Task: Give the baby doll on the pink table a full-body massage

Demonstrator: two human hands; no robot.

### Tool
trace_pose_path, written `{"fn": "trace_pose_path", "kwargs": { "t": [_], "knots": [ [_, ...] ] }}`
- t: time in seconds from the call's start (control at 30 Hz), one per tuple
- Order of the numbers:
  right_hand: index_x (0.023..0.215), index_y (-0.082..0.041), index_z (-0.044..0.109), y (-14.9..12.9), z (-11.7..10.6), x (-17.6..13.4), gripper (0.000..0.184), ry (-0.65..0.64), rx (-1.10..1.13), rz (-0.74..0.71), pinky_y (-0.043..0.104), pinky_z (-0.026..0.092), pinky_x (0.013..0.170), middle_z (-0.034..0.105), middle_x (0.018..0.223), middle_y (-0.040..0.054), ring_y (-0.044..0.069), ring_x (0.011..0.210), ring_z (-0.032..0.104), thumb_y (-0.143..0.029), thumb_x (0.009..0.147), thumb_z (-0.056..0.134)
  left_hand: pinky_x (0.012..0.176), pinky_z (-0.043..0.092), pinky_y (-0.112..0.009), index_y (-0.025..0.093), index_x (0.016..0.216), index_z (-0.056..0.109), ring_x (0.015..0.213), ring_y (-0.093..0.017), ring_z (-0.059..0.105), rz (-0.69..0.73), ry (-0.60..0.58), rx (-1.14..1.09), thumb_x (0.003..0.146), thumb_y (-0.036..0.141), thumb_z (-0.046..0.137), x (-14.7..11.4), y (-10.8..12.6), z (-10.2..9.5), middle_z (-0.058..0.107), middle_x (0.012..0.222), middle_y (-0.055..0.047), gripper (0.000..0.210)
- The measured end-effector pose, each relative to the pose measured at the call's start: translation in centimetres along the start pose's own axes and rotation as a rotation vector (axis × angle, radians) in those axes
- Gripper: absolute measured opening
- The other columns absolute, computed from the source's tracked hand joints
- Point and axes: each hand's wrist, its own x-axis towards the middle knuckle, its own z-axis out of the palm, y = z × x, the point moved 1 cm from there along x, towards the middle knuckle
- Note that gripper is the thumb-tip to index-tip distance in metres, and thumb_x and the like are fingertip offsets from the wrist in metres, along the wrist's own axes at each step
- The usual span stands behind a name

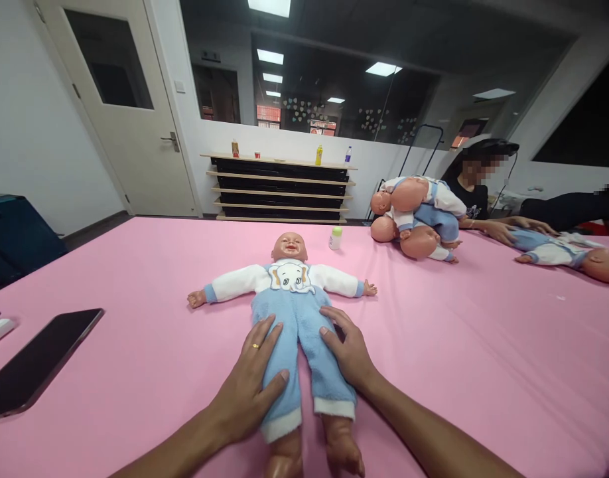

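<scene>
On doll legs (325, 377), 2 hands (252, 375)

Doll (290, 292) supine at centre, left hand (247, 385) and right hand (353, 348) resting on its blue trouser legs (314, 352); phone (40, 362), lower left; stacked dolls (420, 216), right of centre.

No readable text, brand or number in view.
Marks seen, none legible: faint print on the small white bottle (335, 240) with the green cap, standing on the pink bench (150, 265), too small to make out; on the shelf (284, 160) by the wall, a yellow bottle (318, 156) and a purple-labelled bottle (347, 157), lettering lost to distance; pale print on the black shirt (468, 191) of the person at right, blurred, could be a picture or words.
</scene>
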Motion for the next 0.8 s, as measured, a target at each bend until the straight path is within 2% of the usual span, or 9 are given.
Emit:
{"fn": "trace_pose_path", "kwargs": {
  "t": [0.2,0.33,0.43,0.53,0.6,0.67,0.73,0.8],
  "knots": [
    [0.122,-0.025,0.061,-0.3,-0.1,0.0,0.041,-0.011,0.017,0.044,0.041,0.036,0.113,0.049,0.136,0.0059,0.022,0.130,0.044,-0.042,0.084,0.059,0.118,0.028,-0.051,0.036,0.152,0.015,0.147,-0.025,0.012,0.018,0.035,-0.008,0.093,0.044,0.042,0.0,-0.4,0.0,0.007,0.156,0.001,0.066],
    [0.123,-0.025,0.061,-0.1,0.0,-0.1,0.042,-0.017,0.017,0.048,0.043,0.035,0.113,0.049,0.137,0.0065,0.023,0.130,0.044,-0.041,0.084,0.059,0.117,0.031,-0.051,0.035,0.151,0.020,0.146,-0.024,0.015,0.021,0.050,0.004,0.094,0.042,0.041,0.2,-0.8,0.2,0.012,0.155,0.000,0.062],
    [0.122,-0.024,0.061,-0.3,-0.3,-0.2,0.042,-0.005,0.003,0.056,0.044,0.036,0.112,0.050,0.136,0.0070,0.024,0.129,0.045,-0.041,0.084,0.060,0.117,0.033,-0.049,0.031,0.145,0.036,0.143,-0.022,0.023,0.009,0.102,0.016,0.093,0.041,0.042,0.7,-1.1,-0.2,0.025,0.152,-0.001,0.053],
    [0.121,-0.023,0.061,-1.5,-1.0,0.3,0.042,0.032,-0.016,0.054,0.044,0.039,0.110,0.053,0.132,0.0077,0.024,0.125,0.049,-0.041,0.083,0.060,0.115,0.036,-0.044,0.025,0.125,0.056,0.137,-0.022,0.033,0.039,0.191,0.021,0.090,0.040,0.048,2.4,-1.0,-1.8,0.044,0.138,-0.004,0.039],
    [0.121,-0.022,0.061,-2.8,-1.5,1.8,0.041,0.081,-0.026,0.007,0.043,0.041,0.108,0.056,0.129,0.0076,0.023,0.122,0.050,-0.040,0.085,0.059,0.111,0.039,-0.039,0.022,0.112,0.061,0.130,-0.021,0.040,0.071,0.256,0.002,0.089,0.038,0.049,4.9,-0.8,-3.3,0.052,0.128,-0.005,0.031],
    [0.121,-0.021,0.061,-3.9,-1.4,4.8,0.040,0.131,-0.017,-0.056,0.041,0.041,0.107,0.057,0.128,0.0066,0.022,0.121,0.051,-0.040,0.086,0.057,0.107,0.040,-0.036,0.020,0.113,0.060,0.121,-0.019,0.047,0.071,0.355,-0.053,0.089,0.036,0.049,8.8,-0.9,-4.7,0.055,0.124,-0.005,0.031],
    [0.123,-0.022,0.060,-4.1,-0.6,9.1,0.042,0.167,0.035,-0.069,0.038,0.041,0.106,0.057,0.129,0.0052,0.021,0.121,0.051,-0.041,0.087,0.055,0.105,0.039,-0.034,0.019,0.117,0.059,0.117,-0.019,0.049,0.052,0.472,-0.154,0.088,0.036,0.050,13.9,-1.8,-5.5,0.056,0.122,-0.006,0.035],
    [0.126,-0.020,0.058,-3.2,0.8,14.3,0.047,0.249,0.109,0.006,0.037,0.040,0.107,0.054,0.133,0.0055,0.022,0.125,0.049,-0.044,0.085,0.056,0.106,0.037,-0.034,0.017,0.124,0.057,0.121,-0.021,0.047,-0.044,0.571,-0.337,0.085,0.038,0.053,19.5,-3.9,-5.6,0.053,0.128,-0.008,0.044]
  ]
}}
